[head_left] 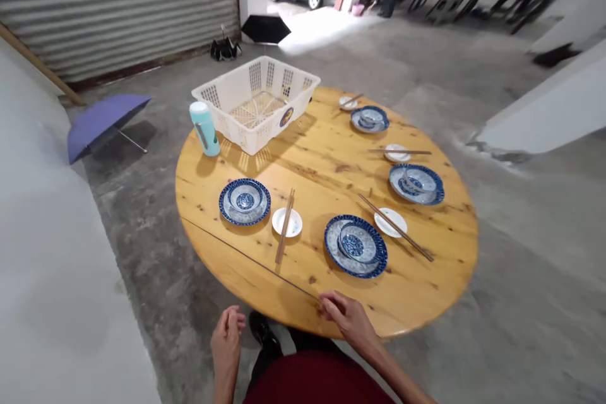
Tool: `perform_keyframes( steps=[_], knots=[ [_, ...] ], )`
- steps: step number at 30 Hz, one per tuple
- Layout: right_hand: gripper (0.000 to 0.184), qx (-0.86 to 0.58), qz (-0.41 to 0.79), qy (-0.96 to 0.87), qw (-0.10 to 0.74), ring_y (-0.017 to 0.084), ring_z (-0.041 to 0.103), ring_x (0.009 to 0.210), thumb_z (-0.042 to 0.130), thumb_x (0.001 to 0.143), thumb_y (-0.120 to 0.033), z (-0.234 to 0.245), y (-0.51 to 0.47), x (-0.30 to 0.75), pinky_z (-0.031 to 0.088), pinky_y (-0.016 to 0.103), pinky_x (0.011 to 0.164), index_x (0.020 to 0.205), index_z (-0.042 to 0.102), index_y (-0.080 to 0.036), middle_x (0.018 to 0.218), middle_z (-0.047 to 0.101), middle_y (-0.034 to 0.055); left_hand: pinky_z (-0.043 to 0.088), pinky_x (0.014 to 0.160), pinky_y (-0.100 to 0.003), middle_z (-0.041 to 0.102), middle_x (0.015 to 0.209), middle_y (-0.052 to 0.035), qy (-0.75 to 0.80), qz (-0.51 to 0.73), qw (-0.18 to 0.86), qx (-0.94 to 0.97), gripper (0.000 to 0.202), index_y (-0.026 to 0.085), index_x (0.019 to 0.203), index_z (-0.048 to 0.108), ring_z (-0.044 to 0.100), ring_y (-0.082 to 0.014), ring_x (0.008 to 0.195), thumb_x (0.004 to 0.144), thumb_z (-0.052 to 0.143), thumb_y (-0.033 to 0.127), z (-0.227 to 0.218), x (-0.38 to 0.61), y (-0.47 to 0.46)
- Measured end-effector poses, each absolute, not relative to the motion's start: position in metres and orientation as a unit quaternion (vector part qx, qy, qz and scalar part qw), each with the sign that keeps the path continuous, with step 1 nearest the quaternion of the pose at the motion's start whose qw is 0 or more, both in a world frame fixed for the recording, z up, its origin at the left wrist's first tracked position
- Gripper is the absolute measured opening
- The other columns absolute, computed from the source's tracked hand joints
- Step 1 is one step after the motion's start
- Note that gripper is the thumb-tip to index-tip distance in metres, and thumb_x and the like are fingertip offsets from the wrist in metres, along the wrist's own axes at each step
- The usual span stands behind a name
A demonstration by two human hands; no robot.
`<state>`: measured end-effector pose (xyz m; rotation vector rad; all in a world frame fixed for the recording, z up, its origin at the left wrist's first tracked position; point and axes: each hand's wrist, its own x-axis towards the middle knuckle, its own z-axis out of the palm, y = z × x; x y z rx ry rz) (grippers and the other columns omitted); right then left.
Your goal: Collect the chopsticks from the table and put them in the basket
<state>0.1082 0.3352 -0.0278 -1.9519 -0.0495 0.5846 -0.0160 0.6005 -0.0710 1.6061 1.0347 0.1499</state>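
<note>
Head view: near plate [332,251] w/ its bowl [358,245] sits on nr side of table [303,170], just far of R hand [345,315]. R thumb & fingers bent close over nr rim; can't tell if anything's pinched or wood's touched. L hand [227,336] is off the table, left of R hand, fingers half-curled, loose, nothing seen in it.

Step in hand, my read: a pause btwn handlings, no dish in either hand. Any move on the dishes calls for R hand to open & reach far past the rim, minding chopstick ends that jut beyond saucers.

Counts: 4 plates, i.e. near one + left plate [223,203], right plate [438,187], far plate [355,122]; 4 bowls, 1 per plate. 4 saucers: left saucer [295,225], near saucer [396,216], right saucer [398,157], far saucer [350,106], each w/ chopsticks [285,230] across; 4 sets, far ones too blurry to count sticks.

Outward: 1 basket [265,132], far left on table; 1 flask [205,129] just left of it. Floor: 1 purple umbrella [106,117] left, 1 black umbrella [266,29] far.
</note>
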Motion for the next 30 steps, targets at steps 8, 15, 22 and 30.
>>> perform_keyframes(
  steps=[8,15,22,30],
  knots=[
    [0.052,-0.823,0.255,0.069,0.502,0.023,0.065,0.065,0.050,0.077,-0.065,-0.053,0.309,0.053,0.052,0.031,0.063,0.085,0.071,-0.018,0.073,0.070,0.0067,0.055,0.069,-0.037,0.073,0.080,-0.0089,0.428,-0.005,0.553,0.715,0.061,0.018,0.092,0.069,0.068,-0.0254,0.070,0.074,0.046,0.072,-0.108,-0.040,0.622],
    [0.047,-0.828,0.308,-0.071,0.463,0.022,0.067,0.070,0.044,0.084,-0.056,-0.041,0.326,0.045,0.051,0.031,0.067,0.087,0.072,-0.018,0.077,0.071,0.0063,0.055,0.068,-0.035,0.073,0.081,-0.0071,0.446,-0.052,0.505,0.737,0.053,0.023,0.083,0.064,0.071,-0.0256,0.074,0.075,0.039,0.069,-0.121,-0.079,0.622],
    [0.053,-0.837,0.276,-0.100,0.462,0.024,0.068,0.070,0.043,0.084,-0.059,-0.050,0.279,0.068,0.050,0.034,0.069,0.097,0.072,-0.017,0.079,0.073,0.0081,0.054,0.067,-0.034,0.072,0.081,-0.0083,0.485,-0.068,0.509,0.707,0.049,0.022,0.077,0.059,0.069,-0.0245,0.076,0.073,0.042,0.068,-0.120,-0.101,0.573],
    [0.057,-0.833,0.291,-0.070,0.465,0.023,0.068,0.066,0.042,0.082,-0.063,-0.065,0.202,0.063,0.050,0.032,0.064,0.092,0.073,-0.016,0.075,0.073,0.0079,0.049,0.063,-0.030,0.065,0.063,-0.0033,0.493,-0.136,0.507,0.693,0.034,0.022,0.062,0.053,0.064,-0.0195,0.063,0.080,0.052,0.051,-0.130,-0.108,0.485]
  ],
)
